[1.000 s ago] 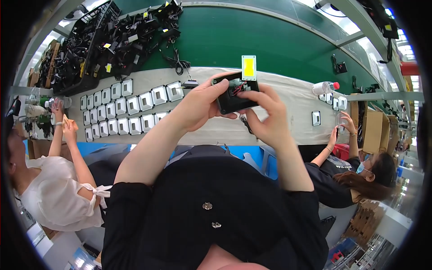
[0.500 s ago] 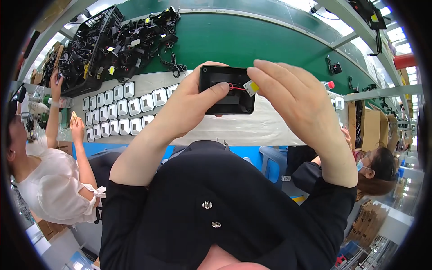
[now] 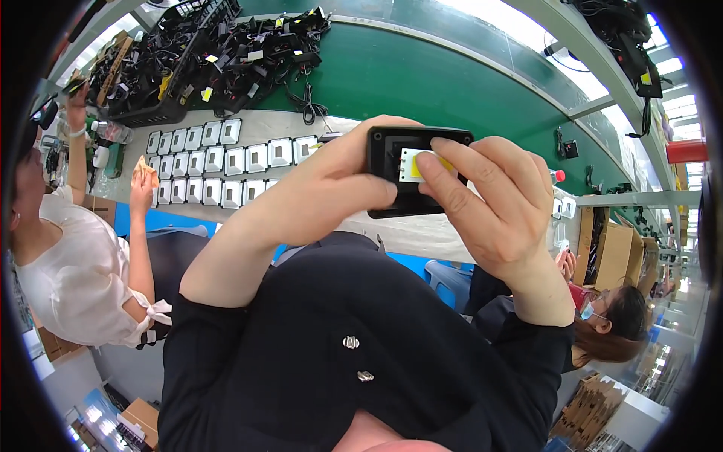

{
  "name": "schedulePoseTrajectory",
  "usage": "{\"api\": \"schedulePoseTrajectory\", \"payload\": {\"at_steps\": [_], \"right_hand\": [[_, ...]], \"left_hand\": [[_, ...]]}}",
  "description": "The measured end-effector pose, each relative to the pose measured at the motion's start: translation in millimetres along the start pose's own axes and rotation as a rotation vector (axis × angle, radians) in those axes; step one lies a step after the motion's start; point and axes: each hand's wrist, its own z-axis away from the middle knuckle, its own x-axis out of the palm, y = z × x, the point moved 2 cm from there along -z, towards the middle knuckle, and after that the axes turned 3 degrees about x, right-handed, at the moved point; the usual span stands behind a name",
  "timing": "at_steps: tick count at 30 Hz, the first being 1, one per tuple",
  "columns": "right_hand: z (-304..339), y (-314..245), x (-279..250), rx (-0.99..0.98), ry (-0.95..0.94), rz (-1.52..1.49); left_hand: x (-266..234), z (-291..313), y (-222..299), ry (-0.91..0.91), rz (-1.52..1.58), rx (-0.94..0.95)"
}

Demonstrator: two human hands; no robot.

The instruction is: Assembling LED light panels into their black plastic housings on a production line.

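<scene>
My left hand (image 3: 331,179) grips a black rectangular housing (image 3: 382,154) by its left side, thumb along the near left edge. The housing is held in front of my chest with its hollow side facing up. In my right hand (image 3: 503,202), thumb and fingers pinch a small white LED plate (image 3: 407,164) with a yellow patch. The plate lies within the housing's opening; whether it touches the bottom I cannot tell. My right fingers cover part of the plate and the housing's right side.
Rows of small silver square frames (image 3: 215,160) lie on the pale bench cover at left. Beyond them stand a black crate (image 3: 154,113) and a heap of black cabled units (image 3: 263,56). People work on either side. A metal rail (image 3: 625,199) and cardboard box (image 3: 619,252) are at right.
My right hand has brought the LED plate leftward from beside the housing into its opening. The red wires no longer show. My left thumb has drawn back from the inside toward the edge.
</scene>
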Motion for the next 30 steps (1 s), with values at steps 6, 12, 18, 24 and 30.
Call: {"api": "schedulePoseTrajectory", "payload": {"at_steps": [6,12,18,24,30], "right_hand": [[2,-7,0,-0.011,0.037,-0.049],[8,-10,1,-0.009,0.067,-0.105],[12,-14,-5,-0.007,0.087,-0.113],[8,-14,-18,0.052,-0.060,-0.124],[7,-12,-22,0.142,-0.136,-0.220]], "left_hand": [[11,15,6,-0.060,-0.206,0.116],[14,20,3,-0.060,-0.199,0.099],[19,22,2,-0.075,-0.181,0.063],[30,18,1,-0.075,-0.259,0.189],[39,26,4,0.042,-0.104,0.057]]}}
